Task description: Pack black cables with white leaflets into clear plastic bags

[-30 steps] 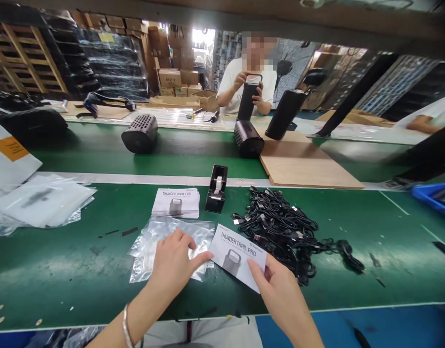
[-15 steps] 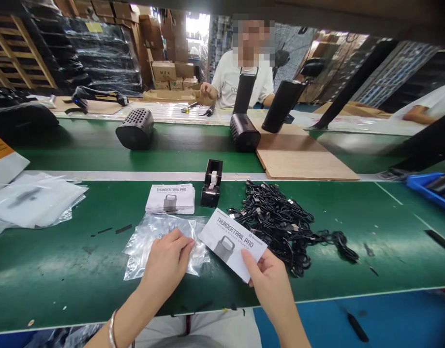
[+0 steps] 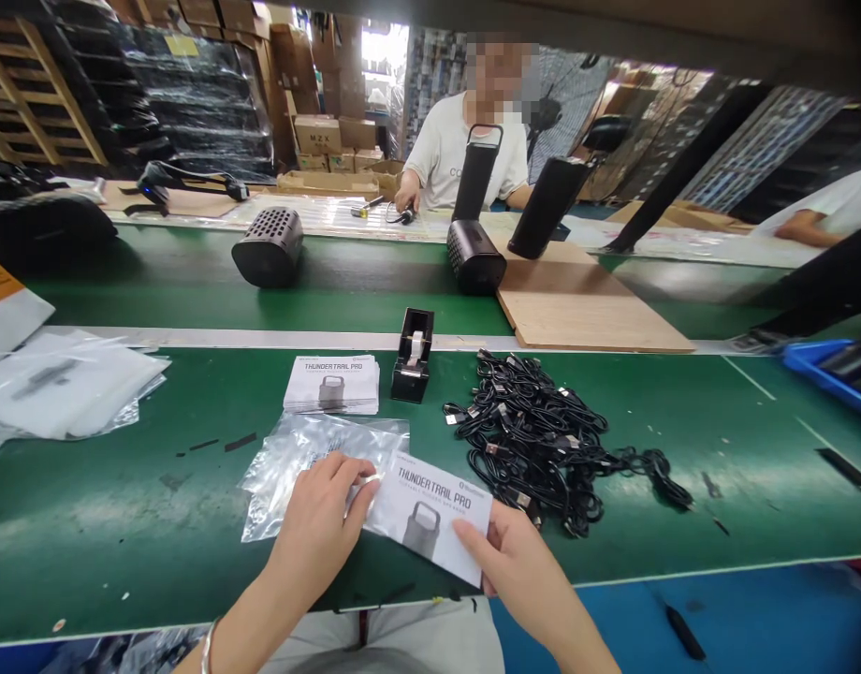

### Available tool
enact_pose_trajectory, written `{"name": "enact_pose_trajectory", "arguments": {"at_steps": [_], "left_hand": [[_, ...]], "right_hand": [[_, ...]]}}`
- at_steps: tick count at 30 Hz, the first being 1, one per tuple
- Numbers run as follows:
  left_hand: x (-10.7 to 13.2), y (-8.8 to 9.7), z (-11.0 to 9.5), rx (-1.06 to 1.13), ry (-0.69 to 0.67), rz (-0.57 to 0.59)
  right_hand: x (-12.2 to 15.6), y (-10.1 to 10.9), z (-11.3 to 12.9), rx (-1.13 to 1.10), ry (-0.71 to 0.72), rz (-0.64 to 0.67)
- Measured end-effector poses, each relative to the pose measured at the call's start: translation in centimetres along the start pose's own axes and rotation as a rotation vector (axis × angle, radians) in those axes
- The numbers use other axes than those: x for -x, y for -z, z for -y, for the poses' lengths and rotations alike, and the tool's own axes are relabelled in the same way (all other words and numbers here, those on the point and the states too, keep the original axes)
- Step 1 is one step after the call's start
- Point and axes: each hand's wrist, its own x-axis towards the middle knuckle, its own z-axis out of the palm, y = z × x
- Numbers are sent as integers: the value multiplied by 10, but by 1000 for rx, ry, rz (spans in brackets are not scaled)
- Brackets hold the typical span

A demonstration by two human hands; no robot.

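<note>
Right hand [image 3: 513, 559] pinching THUNDER TRAIL PRO booklet [image 3: 439, 513], now nearer tabletop [image 3: 184, 534] front edge, meeting clear bag [image 3: 270, 489]; left hand [image 3: 319, 510] pinching bag.

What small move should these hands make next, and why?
Probably slide the printed leaflet leftward into the clear bag: the right hand holds its left end at the bag's edge, where the left hand pinches the plastic.

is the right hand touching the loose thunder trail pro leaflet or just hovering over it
Touching. The head view shows the right hand with its thumb laid on the front of the leaflet and its fingers behind the right edge.
</note>
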Motion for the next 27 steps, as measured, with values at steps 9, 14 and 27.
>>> {"name": "enact_pose_trajectory", "arguments": {"at_steps": [9, 14, 27], "left_hand": [[7, -9, 1, -120, -46, -64], [6, -8, 0, -85, -73, -44], [11, 10, 30, -61, -42, -256]], "right_hand": [[-5, -4, 4, -102, 9, 91], [-8, 2, 8, -125, 32, 215], [-43, -18, 28, -168, 60, 36]]}}
